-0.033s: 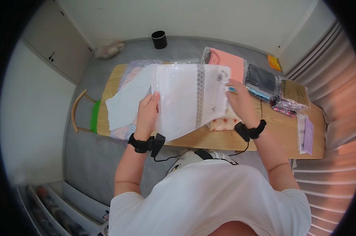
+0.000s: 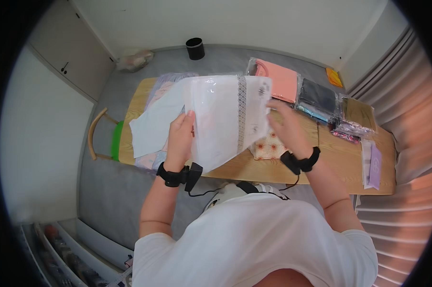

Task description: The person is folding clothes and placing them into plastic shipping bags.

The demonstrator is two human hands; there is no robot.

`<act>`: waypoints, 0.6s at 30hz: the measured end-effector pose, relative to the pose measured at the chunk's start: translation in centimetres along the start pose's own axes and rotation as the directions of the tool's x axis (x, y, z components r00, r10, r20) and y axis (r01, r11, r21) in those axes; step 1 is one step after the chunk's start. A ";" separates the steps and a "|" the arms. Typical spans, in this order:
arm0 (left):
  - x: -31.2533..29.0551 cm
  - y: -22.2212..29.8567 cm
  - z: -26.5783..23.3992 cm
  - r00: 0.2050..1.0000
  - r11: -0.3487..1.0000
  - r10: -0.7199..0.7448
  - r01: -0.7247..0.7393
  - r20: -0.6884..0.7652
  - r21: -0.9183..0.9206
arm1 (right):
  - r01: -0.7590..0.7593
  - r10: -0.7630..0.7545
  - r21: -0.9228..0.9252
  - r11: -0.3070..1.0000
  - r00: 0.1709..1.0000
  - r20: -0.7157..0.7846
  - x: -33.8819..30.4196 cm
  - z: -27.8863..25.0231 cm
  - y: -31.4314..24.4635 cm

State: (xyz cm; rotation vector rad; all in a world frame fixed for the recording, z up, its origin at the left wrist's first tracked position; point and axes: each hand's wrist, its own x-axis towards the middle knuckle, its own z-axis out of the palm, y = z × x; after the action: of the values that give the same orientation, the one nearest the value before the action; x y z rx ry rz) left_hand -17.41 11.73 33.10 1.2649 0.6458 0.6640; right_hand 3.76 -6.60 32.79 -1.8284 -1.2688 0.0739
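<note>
My left hand (image 2: 178,136) grips the left edge of a clear plastic bag (image 2: 216,115), thumb on top. The bag is flat and whitish, with a patterned strip down its right part and small dark print near its right edge. It is held up above the table, tilted. My right hand (image 2: 288,125) is at the bag's right edge with fingers stretched and apart; whether the fingertips touch the bag is hard to tell. Behind the bag, to its left, lies a pale blue-white folded sheet (image 2: 156,125). A cream cloth with orange-red flowers (image 2: 272,147) lies partly under the bag.
The wooden table (image 2: 340,165) carries a pink packaged item (image 2: 279,81), a dark packaged one (image 2: 317,98), a brown packaged one (image 2: 358,111) and a purple packet (image 2: 374,167). A green-seated chair (image 2: 116,141) stands left; a black bin (image 2: 195,49) is on the floor beyond.
The bag's right edge has moved slightly left, away from my right hand, whose fingers have spread from it. More of the flowered cloth shows. My left hand keeps its grip.
</note>
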 end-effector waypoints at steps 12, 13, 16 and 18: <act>-1.9 0.2 8.3 0.997 0.994 0.072 -0.070 0.023 -0.085 | -0.076 -0.003 0.417 0.906 0.983 0.184 1.5 2.4 -6.0; -1.9 0.0 8.6 0.997 0.995 0.069 -0.066 0.041 -0.079 | -0.089 0.005 0.424 0.901 0.981 0.193 1.6 2.6 -5.2; -1.5 -0.4 9.4 0.993 0.993 0.114 -0.113 0.018 -0.034 | -0.119 0.037 0.439 0.891 0.981 0.191 1.7 2.5 -3.6; -1.1 -1.2 9.1 0.984 0.981 0.176 -0.176 -0.001 0.082 | -0.138 0.062 0.446 0.884 0.981 0.181 1.7 2.0 -3.2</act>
State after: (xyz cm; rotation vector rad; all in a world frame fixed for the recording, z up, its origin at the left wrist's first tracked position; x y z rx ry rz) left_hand -11.20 4.92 33.70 1.4068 0.5762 0.7955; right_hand 1.26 -3.78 34.47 -1.4929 -1.1454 0.5466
